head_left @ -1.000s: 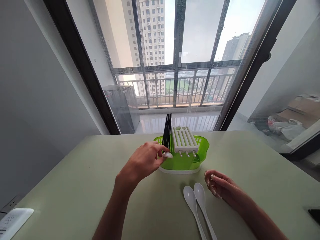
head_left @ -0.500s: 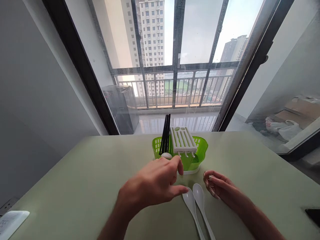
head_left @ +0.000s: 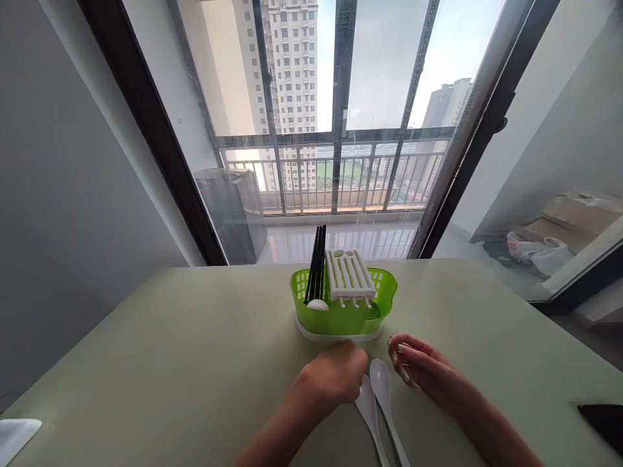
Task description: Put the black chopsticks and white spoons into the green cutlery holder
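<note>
Two white spoons lie side by side on the table, handles toward me: the left spoon point(head_left: 370, 415) and the right spoon point(head_left: 382, 389). My left hand point(head_left: 337, 371) is closed at the bowl of the left spoon, pinching its tip; the fingertips are partly hidden. Just right of the spoons, my right hand point(head_left: 419, 363) is held loosely curled with fingers apart and nothing in it. Beyond both hands stands a green basket point(head_left: 311, 320) with a white base. In it are black chopsticks point(head_left: 317, 266), a white spoon point(head_left: 318, 304) and a white slotted rack point(head_left: 351, 275).
The pale green table point(head_left: 209, 344) reaches to a glass door with a balcony behind it. A white object point(head_left: 17, 436) lies at the table's left edge, a black one point(head_left: 603, 425) at the right edge.
My left hand has come down from in front of the basket to the left spoon, and its fingers have closed. My right hand keeps its place beside the spoons.
</note>
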A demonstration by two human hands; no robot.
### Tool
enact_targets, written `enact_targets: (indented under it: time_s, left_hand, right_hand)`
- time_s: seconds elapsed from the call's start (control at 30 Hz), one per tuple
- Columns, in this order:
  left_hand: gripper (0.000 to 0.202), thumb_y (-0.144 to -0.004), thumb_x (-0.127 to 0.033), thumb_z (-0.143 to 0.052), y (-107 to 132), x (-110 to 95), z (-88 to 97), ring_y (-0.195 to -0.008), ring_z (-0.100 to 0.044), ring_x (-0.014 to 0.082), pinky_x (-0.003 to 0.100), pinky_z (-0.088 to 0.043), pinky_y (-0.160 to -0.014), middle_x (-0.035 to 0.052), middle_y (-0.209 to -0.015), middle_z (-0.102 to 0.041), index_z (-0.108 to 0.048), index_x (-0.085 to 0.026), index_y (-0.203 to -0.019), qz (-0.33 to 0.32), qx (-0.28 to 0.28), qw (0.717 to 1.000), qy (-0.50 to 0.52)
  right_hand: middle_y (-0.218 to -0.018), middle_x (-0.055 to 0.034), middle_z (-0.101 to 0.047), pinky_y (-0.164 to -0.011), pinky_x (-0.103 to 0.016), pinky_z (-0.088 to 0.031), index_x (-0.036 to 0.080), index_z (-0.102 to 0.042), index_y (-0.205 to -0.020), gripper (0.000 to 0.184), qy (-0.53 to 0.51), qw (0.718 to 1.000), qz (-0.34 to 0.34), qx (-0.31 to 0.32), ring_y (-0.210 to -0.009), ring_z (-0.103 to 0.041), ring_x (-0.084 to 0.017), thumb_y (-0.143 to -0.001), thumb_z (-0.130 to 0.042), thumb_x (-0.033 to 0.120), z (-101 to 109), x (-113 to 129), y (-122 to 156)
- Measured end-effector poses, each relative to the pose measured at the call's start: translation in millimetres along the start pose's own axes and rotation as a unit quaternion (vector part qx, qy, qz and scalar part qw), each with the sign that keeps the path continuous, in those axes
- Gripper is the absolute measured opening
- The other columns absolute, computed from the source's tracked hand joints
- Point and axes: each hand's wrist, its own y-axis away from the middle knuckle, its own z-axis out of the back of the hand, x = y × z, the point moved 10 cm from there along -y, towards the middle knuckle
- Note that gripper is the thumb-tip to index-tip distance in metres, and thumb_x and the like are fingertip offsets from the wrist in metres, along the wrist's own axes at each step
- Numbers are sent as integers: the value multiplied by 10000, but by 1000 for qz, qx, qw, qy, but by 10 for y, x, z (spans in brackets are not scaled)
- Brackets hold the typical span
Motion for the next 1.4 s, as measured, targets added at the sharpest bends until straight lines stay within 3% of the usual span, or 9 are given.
enact_targets:
  time_s: [0.17, 0.33, 0.5, 0.6, 0.67, 0.77, 0.87, 0.97, 1.4]
  left_hand:
    - [169, -809, -182, -684, 148, -113, 185, -768, -715, 208, 263, -482, -568, 38, -897, -791, -787, -236, -932, -30, 44, 998, -19]
    - [191, -917, -167, -624, 604, -250, 852, -704, -714, 138, 208, -524, -656, -9, -756, -776, -799, -240, -937, -117, -40, 989, 83]
    - [199, -960, -255, -636, 1173, -105, 1657, -792, -763, 141, 211, -572, -761, -17, -930, -821, -803, -280, -1067, -139, -250, 951, 113]
    - [188, -936, -304, -679, 1606, 80, 2057, -809, -781, 164, 233, -594, -765, -48, -911, -823, -795, -314, -1085, -89, -453, 884, 71]
    - [194, -928, -344, -700, 1892, 196, 2196, -835, -790, 184, 252, -598, -785, -75, -866, -819, -784, -343, -1103, -26, -566, 824, 30]
    - [178, -929, -390, -708, 2130, 260, 2250, -872, -795, 200, 259, -584, -781, -99, -890, -819, -779, -374, -1092, 44, -646, 761, -39]
    - [167, -937, -394, -702, 2154, 261, 2252, -855, -797, 213, 256, -562, -722, -81, -911, -823, -782, -352, -1077, 70, -665, 736, -107]
    - [180, -950, -365, -686, 2043, 304, 2236, -823, -796, 217, 255, -553, -678, -44, -906, -826, -779, -308, -1093, 67, -653, 742, -135]
    - [171, -923, -207, -677, 1181, 661, 1946, -830, -785, 225, 301, -590, -785, 26, -943, -828, -807, -217, -1034, 12, -467, 883, -38]
  right_hand:
    - [-812, -15, -655, -513, -207, -394, 228, -759, -1020, 250, -13, 1000, -2, 1, -621, -522, -92, -858, -802, 412, -2, -11, 1]
    - [-825, -15, -662, -550, -213, -414, 229, -753, -1030, 240, -20, 1000, -9, 1, -644, -529, -90, -873, -792, 405, -17, -29, 18]
    - [-795, -8, -651, -556, -207, -417, 212, -751, -1029, 268, -25, 1000, -12, -10, -640, -539, -88, -850, -816, 401, 29, -67, 8]
    - [-806, -10, -650, -537, -203, -404, 206, -750, -1041, 270, -27, 1000, -8, -10, -642, -539, -90, -858, -808, 396, 48, -81, -1]
    - [-801, -8, -646, -517, -199, -387, 204, -749, -1045, 259, -28, 1000, -6, -2, -627, -530, -86, -870, -797, 389, 35, -83, -3]
    - [-805, -9, -652, -523, -193, -389, 204, -749, -1051, 245, -36, 999, -8, -1, -629, -533, -82, -884, -786, 379, 24, -87, 0]
    - [-813, -12, -660, -539, -194, -401, 203, -752, -1042, 235, -40, 999, -10, -5, -639, -538, -84, -880, -792, 370, 18, -87, 9]
    - [-805, -11, -653, -525, -201, -394, 198, -752, -1038, 246, -33, 999, -9, -11, -620, -522, -85, -878, -791, 382, 8, -76, 22]
    - [-786, -4, -645, -541, -207, -390, 210, -758, -1020, 251, -32, 999, -10, 0, -627, -524, -86, -865, -802, 402, -11, -89, -4]
